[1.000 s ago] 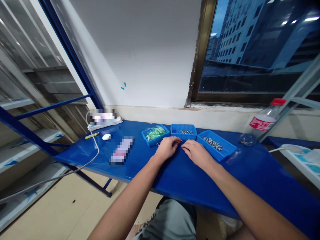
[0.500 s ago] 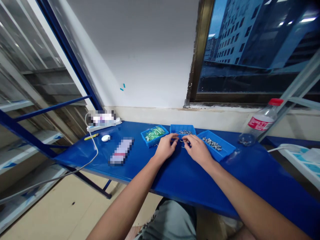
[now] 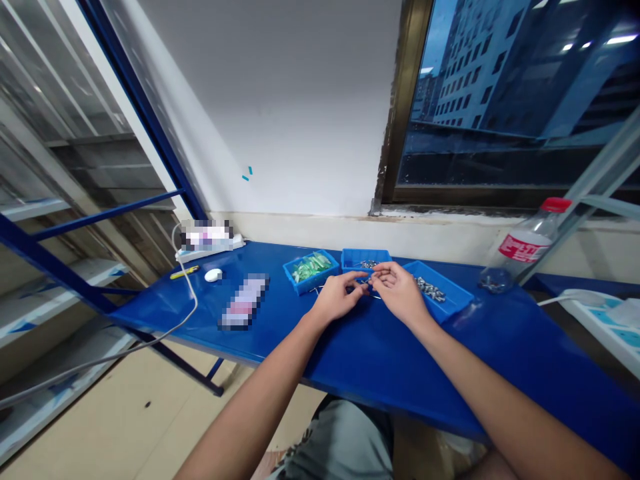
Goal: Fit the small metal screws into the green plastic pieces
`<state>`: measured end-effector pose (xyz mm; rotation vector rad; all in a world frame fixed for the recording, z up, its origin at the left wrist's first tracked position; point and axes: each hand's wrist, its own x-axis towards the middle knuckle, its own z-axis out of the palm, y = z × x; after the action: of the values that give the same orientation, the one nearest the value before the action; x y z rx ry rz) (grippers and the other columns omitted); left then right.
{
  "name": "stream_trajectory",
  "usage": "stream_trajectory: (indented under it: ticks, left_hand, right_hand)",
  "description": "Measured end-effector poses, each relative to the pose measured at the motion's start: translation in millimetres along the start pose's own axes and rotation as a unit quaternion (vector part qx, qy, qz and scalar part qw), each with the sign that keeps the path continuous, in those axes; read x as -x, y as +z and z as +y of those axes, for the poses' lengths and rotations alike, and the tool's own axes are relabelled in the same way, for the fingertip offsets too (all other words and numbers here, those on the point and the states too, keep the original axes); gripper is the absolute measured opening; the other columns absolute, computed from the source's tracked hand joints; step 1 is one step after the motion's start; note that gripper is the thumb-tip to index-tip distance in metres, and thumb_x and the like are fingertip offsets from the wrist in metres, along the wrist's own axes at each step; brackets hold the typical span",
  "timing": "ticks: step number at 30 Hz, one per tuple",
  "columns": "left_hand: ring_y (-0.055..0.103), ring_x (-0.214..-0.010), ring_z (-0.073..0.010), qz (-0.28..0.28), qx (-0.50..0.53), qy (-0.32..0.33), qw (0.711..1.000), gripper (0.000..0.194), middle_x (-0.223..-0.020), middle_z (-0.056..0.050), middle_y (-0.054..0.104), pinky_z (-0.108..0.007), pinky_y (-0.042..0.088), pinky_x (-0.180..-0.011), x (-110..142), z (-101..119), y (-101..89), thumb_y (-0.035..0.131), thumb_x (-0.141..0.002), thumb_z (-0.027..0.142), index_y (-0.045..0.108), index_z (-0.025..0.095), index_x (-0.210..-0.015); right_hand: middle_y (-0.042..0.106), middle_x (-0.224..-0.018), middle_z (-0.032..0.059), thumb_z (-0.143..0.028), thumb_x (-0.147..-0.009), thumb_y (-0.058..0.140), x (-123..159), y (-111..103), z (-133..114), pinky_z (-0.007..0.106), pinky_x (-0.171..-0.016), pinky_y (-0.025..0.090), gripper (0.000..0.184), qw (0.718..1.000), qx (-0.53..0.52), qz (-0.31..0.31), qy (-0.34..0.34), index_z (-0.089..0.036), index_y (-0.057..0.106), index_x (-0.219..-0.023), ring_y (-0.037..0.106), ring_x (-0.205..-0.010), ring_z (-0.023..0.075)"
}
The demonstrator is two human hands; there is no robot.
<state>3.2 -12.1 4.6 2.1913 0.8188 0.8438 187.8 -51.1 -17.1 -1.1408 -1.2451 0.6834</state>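
Two hands together: left hand (image 3: pixel 339 298) and right hand (image 3: pixel 397 291) meet fingertips on a small metal part (image 3: pixel 369 284); plastic bottle (image 3: pixel 520 248) label red, lettering unreadable.

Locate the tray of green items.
In the head view, the green-filled tray sits left of the middle blue tray, just beyond the left hand.

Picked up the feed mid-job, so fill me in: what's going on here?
A person sits at a blue bench. Their left hand and right hand meet, pinching what looks like a small metal part. Just beyond are three blue trays: the left tray holds green pieces, while the middle tray and right tray hold metal parts.
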Motion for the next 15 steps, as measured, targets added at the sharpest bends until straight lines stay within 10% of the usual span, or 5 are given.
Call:
stream_trajectory:
  ticks: [15]
  left_hand:
    - [0.079,-0.098,-0.0223,0.08,0.025,-0.016,0.996,0.022,-0.105,-0.006,0.082,-0.033,0.061,-0.091,-4,-7,-1.4,0.066,-0.095,0.025,0.077,0.018,-0.113]
  right_hand:
    - [0.081,-0.094,0.0032,-0.025,-0.09,0.062,8,-1,-10,0.037,-0.082,0.06,0.015,0.97,0.223,-0.047,-0.087,-0.026,0.073,-0.099,0.076,-0.083,0.0225]
